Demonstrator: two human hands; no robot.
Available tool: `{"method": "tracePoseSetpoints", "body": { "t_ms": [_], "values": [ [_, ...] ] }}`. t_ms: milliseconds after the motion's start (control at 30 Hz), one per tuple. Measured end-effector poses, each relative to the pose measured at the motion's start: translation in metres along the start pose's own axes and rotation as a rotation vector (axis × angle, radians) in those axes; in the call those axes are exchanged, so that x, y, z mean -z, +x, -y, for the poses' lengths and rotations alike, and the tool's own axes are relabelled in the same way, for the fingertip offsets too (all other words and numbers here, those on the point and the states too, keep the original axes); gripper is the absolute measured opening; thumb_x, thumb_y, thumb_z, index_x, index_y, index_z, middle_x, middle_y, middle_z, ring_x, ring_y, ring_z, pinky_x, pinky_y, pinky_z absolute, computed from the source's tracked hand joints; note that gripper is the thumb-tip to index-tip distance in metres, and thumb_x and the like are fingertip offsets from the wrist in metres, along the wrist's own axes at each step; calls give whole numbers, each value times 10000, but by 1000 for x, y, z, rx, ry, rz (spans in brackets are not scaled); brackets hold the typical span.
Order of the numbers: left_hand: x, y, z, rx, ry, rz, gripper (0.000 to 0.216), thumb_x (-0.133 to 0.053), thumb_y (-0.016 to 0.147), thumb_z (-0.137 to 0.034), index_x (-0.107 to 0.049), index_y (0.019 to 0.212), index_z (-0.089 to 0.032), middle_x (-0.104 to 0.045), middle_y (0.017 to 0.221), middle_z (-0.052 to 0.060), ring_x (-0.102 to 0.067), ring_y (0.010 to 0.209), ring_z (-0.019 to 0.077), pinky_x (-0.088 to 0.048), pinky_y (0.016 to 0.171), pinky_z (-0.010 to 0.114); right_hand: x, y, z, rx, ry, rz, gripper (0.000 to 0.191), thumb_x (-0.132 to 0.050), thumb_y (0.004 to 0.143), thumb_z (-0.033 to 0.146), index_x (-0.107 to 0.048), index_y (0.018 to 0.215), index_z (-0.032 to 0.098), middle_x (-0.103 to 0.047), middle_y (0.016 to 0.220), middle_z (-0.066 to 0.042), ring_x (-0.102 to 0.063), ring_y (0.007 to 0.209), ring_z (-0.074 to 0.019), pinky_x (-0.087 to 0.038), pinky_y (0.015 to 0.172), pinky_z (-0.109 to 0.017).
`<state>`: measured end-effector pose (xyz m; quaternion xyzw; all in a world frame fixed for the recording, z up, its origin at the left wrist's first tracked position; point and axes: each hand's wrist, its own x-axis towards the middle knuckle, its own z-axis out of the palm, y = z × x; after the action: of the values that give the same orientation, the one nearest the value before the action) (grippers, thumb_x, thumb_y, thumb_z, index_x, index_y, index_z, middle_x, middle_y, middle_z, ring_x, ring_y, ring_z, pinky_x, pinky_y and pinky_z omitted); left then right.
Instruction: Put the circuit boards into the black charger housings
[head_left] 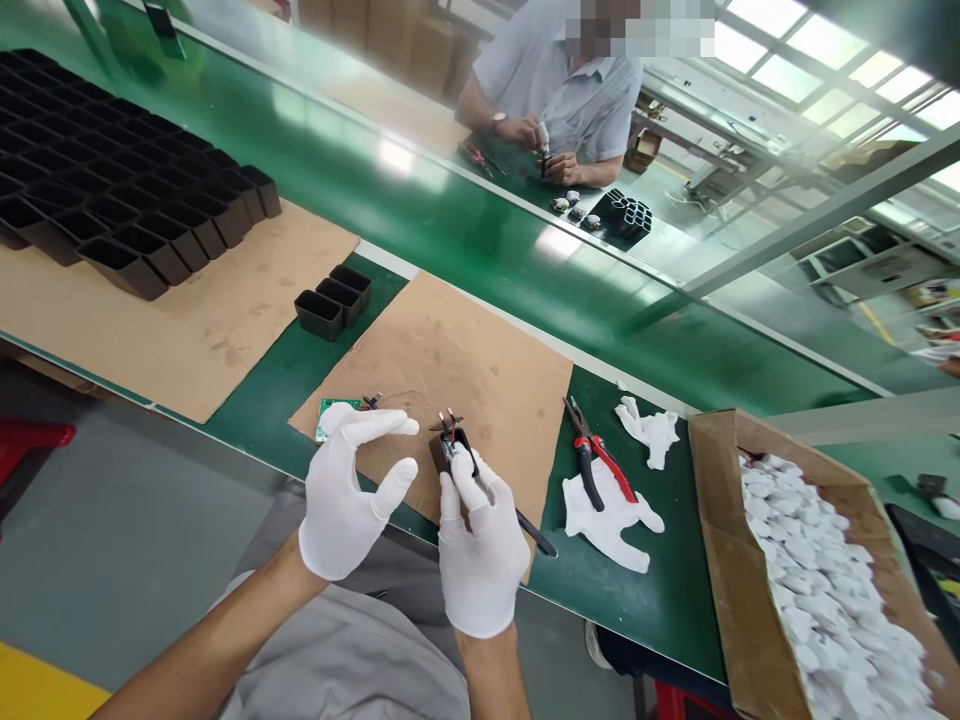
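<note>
My left hand (346, 505), in a white glove, is raised with thumb and fingers apart and nothing between them. Just beyond it a green circuit board (325, 415) and a small black plug piece (372, 401) lie at the cardboard's edge. My right hand (484, 540), also gloved, is closed around a small black plastic case (438, 455). At the case's far end is a black plug piece with metal pins (450, 420), and a bit of red wire shows in the opening. A slim black tool (537, 533) sticks out beneath the right hand; its tip is hidden.
A cardboard sheet (510, 400) covers the work spot. Red-and-black pliers (592, 455) rest on a white glove (607, 520) at right, beside a carton (724, 580) of white pieces. Black cases (341, 300) stand at left near a large stack (135, 190). A co-worker (559, 100) sits opposite.
</note>
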<state>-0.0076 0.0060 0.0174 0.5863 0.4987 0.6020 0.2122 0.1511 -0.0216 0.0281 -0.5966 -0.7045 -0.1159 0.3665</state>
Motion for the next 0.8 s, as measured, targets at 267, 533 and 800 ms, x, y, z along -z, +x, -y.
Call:
{"method": "tracePoseSetpoints", "body": {
  "t_ms": [267,533,800],
  "values": [
    [2,1,14,-9,-30,-1,232,-675,1022,-292,-655,1249,-254,-803,1079,66,-676,1046,256,-536,1002,503,3,-3,10,48,-24,19,332,-716,993,128,-734,1304,242,-816,1187,-95,-831,1001,-230,-662,840,-287],
    [0,-2,16,-111,-13,-40,214,-668,1034,-293,-645,1241,-245,-803,1063,65,-719,1043,252,-521,1026,512,-7,-9,-4,19,-38,18,223,-686,1040,214,-767,1245,242,-809,1159,-96,-826,975,-206,-648,801,-251],
    [0,-4,15,-215,2,-21,246,-672,1007,-189,-636,1249,-210,-788,1067,71,-729,1079,232,-564,1031,444,-14,-16,-9,-65,72,22,349,-685,1047,247,-680,1395,233,-817,1152,-82,-826,1005,-196,-670,918,-283]
  ]
}}
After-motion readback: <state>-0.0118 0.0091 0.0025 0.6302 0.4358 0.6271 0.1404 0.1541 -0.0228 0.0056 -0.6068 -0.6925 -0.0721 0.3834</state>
